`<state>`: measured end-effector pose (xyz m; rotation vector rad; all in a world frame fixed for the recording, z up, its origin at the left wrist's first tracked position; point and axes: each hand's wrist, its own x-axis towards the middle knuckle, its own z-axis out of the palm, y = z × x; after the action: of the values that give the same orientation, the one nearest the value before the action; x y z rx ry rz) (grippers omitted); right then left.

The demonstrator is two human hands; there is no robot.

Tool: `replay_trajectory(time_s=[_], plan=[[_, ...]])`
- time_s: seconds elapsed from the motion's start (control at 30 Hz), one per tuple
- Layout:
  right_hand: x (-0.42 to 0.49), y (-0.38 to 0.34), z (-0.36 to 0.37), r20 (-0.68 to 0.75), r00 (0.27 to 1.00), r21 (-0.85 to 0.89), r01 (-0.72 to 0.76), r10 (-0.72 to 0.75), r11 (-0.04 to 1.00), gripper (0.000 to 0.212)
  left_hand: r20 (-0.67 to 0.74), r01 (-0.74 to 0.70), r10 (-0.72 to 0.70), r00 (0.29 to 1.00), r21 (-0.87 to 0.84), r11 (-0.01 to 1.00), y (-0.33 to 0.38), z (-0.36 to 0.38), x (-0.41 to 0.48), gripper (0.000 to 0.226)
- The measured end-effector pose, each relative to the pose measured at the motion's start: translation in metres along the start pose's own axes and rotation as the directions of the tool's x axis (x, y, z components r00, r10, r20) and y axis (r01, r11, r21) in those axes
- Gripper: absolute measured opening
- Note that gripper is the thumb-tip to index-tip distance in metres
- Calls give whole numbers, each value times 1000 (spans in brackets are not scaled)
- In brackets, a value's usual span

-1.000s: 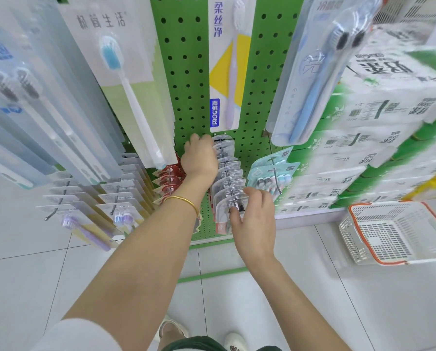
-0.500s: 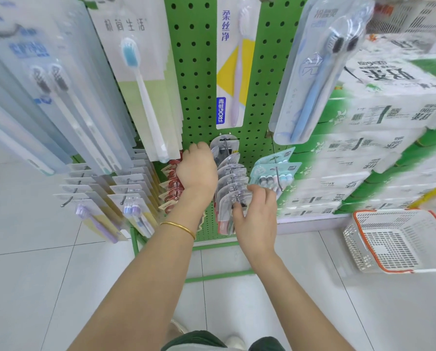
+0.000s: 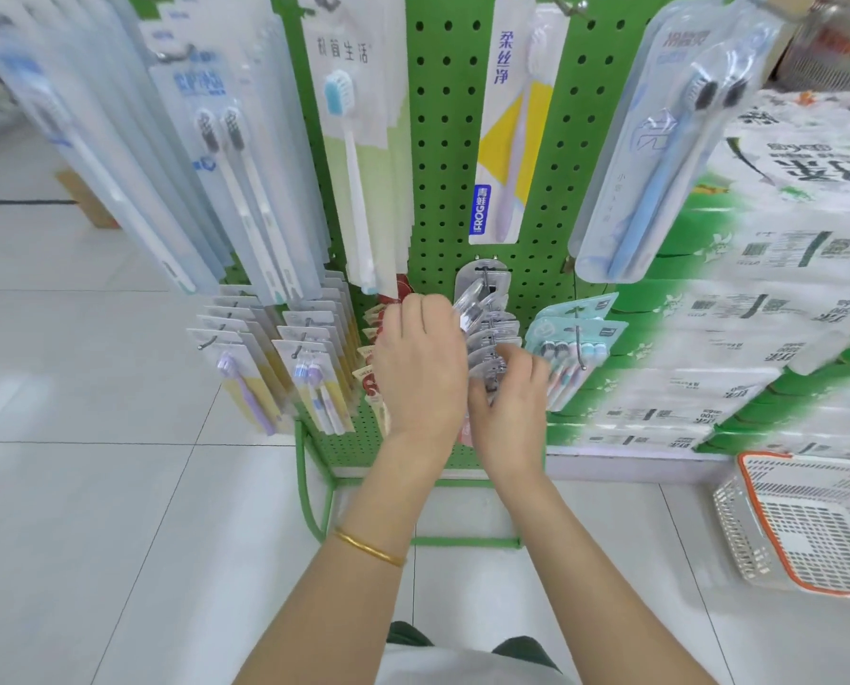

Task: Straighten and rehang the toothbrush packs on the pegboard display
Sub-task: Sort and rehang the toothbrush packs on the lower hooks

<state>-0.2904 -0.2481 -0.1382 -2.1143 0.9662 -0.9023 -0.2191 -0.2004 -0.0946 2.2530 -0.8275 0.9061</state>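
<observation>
A green pegboard (image 3: pixel 442 140) carries hanging toothbrush packs. On a low hook at its middle hangs a row of clear blister packs (image 3: pixel 487 318). My left hand (image 3: pixel 420 363) sits at the left side of that row, its fingers curled onto the rear packs. At the front end of the row my right hand (image 3: pixel 509 402) grips the front packs near the hook's tip. Red packs (image 3: pixel 378 328) hang just left of my left hand, partly hidden by it. Teal multi-brush packs (image 3: pixel 573 338) hang just to the right.
Long toothbrush packs (image 3: pixel 358 155) hang above and to the left; a blue twin pack (image 3: pixel 660 150) hangs upper right. Stacked tissue packs (image 3: pixel 768 299) fill the right side. A white and orange basket (image 3: pixel 808 526) stands on the tiled floor at the right.
My left hand has slid forward along the row toward my right hand, so both hands now sit close together. The view has drawn back from the board.
</observation>
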Motion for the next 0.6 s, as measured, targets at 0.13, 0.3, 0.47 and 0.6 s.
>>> replay_trajectory(time_s=[0.13, 0.3, 0.47, 0.6], plan=[[-1, -13, -7, -40, 997, 173, 74, -68, 982, 39, 44, 133, -126, 991, -268, 954, 3, -35, 7, 16], [-1, -26, -19, 117, 992, 355, 4, -48, 935, 51, 71, 278, -286, 955, -547, 790, 3, -73, 23, 6], [-3, -31, -37, 281, 958, 504, -98, -56, 858, 19, 182, 377, -355, 917, -689, 619, 7, -83, 35, 4], [-8, -23, -52, 354, 934, 585, -177, -52, 792, 16, 301, 482, -427, 853, -768, 421, 16, -72, 38, 10]])
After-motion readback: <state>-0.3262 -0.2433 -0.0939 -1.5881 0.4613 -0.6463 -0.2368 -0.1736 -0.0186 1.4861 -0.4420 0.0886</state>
